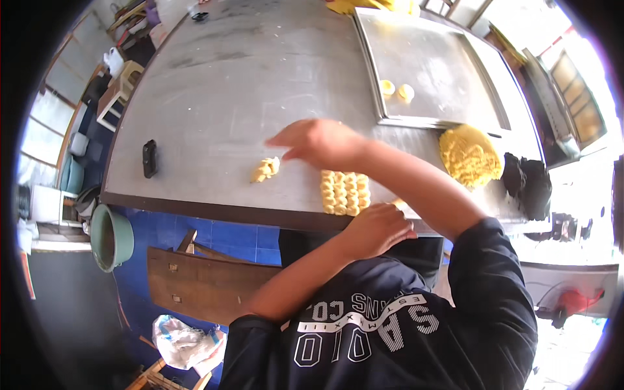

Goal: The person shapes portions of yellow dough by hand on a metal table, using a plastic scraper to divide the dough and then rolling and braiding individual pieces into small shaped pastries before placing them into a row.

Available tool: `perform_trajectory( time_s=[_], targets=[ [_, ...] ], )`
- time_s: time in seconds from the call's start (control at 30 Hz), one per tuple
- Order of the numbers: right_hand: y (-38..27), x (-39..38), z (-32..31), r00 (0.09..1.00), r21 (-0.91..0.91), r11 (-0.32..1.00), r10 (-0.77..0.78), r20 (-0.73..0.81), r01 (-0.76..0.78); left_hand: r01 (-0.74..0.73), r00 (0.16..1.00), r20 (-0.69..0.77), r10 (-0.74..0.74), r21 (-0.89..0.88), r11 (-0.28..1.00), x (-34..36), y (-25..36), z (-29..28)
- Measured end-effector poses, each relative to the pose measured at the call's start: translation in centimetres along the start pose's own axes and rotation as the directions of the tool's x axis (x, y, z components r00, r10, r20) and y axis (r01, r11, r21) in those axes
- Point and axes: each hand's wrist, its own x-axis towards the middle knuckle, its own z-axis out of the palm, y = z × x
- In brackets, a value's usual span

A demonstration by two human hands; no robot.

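Note:
My right hand [320,143] reaches over the table to the left, slightly blurred, with index finger and thumb apart and nothing seen between them. Just below its fingertips lies a small clump of yellow dough pieces [266,169]. Close rows of small yellow dough balls [345,193] sit near the table's front edge, below my right wrist. My left hand [380,227] is at that edge beside the rows, its fingers curled. A pale yellow bit [398,203] shows next to it; what the fingers hold, if anything, is hidden.
A metal tray [435,62] with two small dough rounds [397,90] lies at the far right. Nearer are a large yellow dough mass [469,156] and a black bag [528,185]. A black object [150,158] lies at the left. A wooden bench [195,283] stands below the table.

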Motion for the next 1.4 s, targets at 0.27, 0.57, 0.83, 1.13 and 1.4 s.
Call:
perform_trajectory(
  time_s=[0.27,0.57,0.83,1.13,1.4],
  targets=[
    [-5.6,-23.1,-11.5,0.701,-0.005,0.825,0.478,-0.529,-0.565,0.454,0.708,0.022,-0.706,-0.78,0.431,3.8,0.8,3.3],
    [-7.1,-26.4,-9.9,0.822,0.193,0.896,0.445,-0.356,-0.401,0.566,0.824,0.241,-0.513,-0.419,0.71,2.6,0.2,3.3],
    [-8.3,-25.3,-8.1,0.882,0.22,0.936,0.337,-0.329,-0.276,0.529,0.793,0.151,-0.591,-0.652,0.543,1.1,4.1,2.7],
    [-8.5,-22.8,-5.5,0.908,-0.159,0.952,0.187,-0.375,-0.262,0.467,0.721,0.141,-0.679,-0.822,0.325,-1.1,4.0,2.5],
    [-9.3,-20.8,-2.9,0.802,0.095,0.883,0.459,-0.382,-0.459,0.428,0.748,-0.043,-0.662,-0.732,0.531,-2.5,4.6,3.0]
  ],
)
